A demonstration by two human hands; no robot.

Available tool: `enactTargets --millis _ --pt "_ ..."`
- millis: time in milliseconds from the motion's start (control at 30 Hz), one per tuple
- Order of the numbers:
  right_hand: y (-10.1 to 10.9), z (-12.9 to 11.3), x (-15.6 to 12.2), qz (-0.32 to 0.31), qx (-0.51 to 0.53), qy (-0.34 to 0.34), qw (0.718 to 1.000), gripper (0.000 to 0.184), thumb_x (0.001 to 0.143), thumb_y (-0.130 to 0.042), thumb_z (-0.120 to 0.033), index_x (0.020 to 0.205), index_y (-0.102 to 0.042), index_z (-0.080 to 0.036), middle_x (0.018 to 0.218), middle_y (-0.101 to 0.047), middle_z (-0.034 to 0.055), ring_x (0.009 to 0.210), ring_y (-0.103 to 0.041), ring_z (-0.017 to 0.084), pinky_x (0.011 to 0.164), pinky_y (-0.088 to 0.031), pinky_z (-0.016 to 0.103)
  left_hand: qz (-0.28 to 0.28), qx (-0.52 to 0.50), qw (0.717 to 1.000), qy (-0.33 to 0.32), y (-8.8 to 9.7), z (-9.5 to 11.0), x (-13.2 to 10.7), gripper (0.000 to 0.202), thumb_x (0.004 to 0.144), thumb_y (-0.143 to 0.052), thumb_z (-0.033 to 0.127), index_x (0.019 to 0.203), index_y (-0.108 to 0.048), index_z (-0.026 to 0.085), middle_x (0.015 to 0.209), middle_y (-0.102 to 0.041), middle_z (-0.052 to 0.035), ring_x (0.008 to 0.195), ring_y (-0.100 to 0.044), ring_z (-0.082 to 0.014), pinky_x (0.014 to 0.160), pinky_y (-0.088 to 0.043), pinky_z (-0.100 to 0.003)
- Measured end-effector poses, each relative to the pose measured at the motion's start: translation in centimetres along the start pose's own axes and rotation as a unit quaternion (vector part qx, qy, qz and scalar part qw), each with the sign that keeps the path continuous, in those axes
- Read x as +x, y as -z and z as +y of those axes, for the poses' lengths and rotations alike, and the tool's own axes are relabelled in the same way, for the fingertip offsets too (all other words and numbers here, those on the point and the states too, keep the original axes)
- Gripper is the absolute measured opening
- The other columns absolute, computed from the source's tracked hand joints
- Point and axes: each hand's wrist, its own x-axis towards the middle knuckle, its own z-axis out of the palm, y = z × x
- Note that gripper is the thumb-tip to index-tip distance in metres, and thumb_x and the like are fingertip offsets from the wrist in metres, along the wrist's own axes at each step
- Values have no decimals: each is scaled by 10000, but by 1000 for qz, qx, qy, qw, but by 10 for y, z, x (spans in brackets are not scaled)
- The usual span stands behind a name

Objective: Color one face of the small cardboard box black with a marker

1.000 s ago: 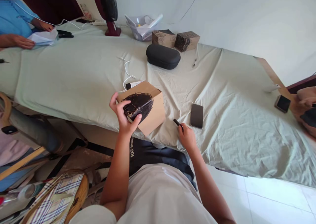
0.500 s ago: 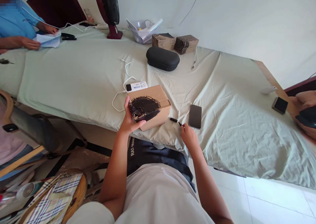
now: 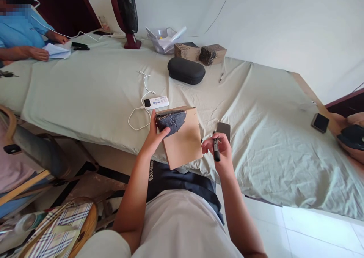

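Observation:
My left hand (image 3: 157,136) grips a brown cardboard box (image 3: 184,146) by its left end, thumb pressed on a patch scribbled over in black. The box is tilted over the table's near edge, a plain face turned up toward me. To its right, my right hand (image 3: 221,148) is closed on a black marker pen (image 3: 216,148), held upright between the fingers. Behind that hand a dark phone (image 3: 223,128) lies on the cloth, partly covered by the fingers. A white device (image 3: 157,102) with a cable rests just beyond the box.
Farther back sit a black hard case (image 3: 186,71), two cardboard boxes (image 3: 213,55) with black scribbles, a clear plastic basket (image 3: 160,41) and a fan (image 3: 132,41). At the far left another person holds papers (image 3: 59,50). A small black device (image 3: 320,122) lies near the right end.
My right hand has lifted the marker off the cloth beside the phone. The left hand has tipped the box, so that a different, plain face shows.

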Motion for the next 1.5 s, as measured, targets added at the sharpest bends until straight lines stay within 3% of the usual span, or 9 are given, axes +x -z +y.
enactTargets --millis 100,233,367,533,700,867,967,1133,1500 --pt "-17 1 5 -27 -65 64 996 286 1060 -640 -524 1020 -608 -243 788 -666 -5 643 -576 141 647 -488 286 -53 10 998 -20 -2 5 -7 1260 812 -839 599 1751 -44 326 1811 -203 -172 1661 -302 -364 1226 -497 -519" --pt "-33 -3 12 -60 -130 111 984 333 1106 -514 -499 1307 -612 -253 824 -678 10 721 -635 175 672 -502 307 44 46 997 -34 -16 19 -18 1184 764 -884 471 1720 -196 346 1757 -289 -182 1563 -437 -387 1092 -590 -494" --pt "-51 -24 17 -55 -231 224 945 97 1009 -603 -249 1100 -631 -264 811 -680 -2 664 -602 150 640 -488 284 128 157 971 -127 -36 40 -31 1190 731 -892 446 1713 -231 329 1687 -343 -180 1564 -406 -390 1233 -449 -561" --pt "-69 -48 19 -59 -296 343 890 156 909 -642 -141 990 -623 -274 730 -569 -27 596 -514 136 597 -419 281 186 354 904 -152 -56 58 -40 1152 734 -844 524 1712 -297 253 1693 -351 -221 1507 -392 -508 1228 -310 -695" --pt "-74 -52 20 -78 -377 290 876 104 958 -607 -154 982 -618 -254 806 -579 -8 618 -501 124 608 -413 266 192 387 888 -156 -64 56 -40 898 882 -674 528 1679 -399 220 1698 -381 -222 1435 -448 -500 1159 -352 -660" --pt "-71 -50 15 -84 -376 244 890 113 921 -583 -141 869 -564 -239 735 -541 -30 598 -484 114 591 -387 251 199 395 884 -149 -59 58 -38 1086 769 -797 598 1688 -368 209 1686 -392 -240 1449 -439 -516 1172 -348 -662" --pt "-66 -46 11 -26 -357 249 900 146 928 -571 -138 829 -547 -242 681 -521 -42 558 -463 110 570 -374 253 191 401 884 -148 -54 61 -37 1227 669 -869 591 1699 -325 207 1685 -382 -250 1487 -399 -541 1183 -336 -692" --pt "-57 -35 16 -5 -286 255 924 141 930 -570 -164 818 -549 -245 673 -564 -39 552 -492 113 553 -404 251 185 402 882 -163 -48 61 -36 1218 677 -874 546 1703 -304 219 1675 -388 -249 1508 -388 -533 1206 -326 -691" --pt "-42 -1 34 68 -153 150 974 155 923 -620 -270 793 -541 -235 668 -566 -46 604 -527 129 600 -430 263 152 354 889 -249 -32 48 -36 1201 702 -856 478 1715 -250 261 1673 -371 -223 1533 -394 -468 1255 -324 -645"
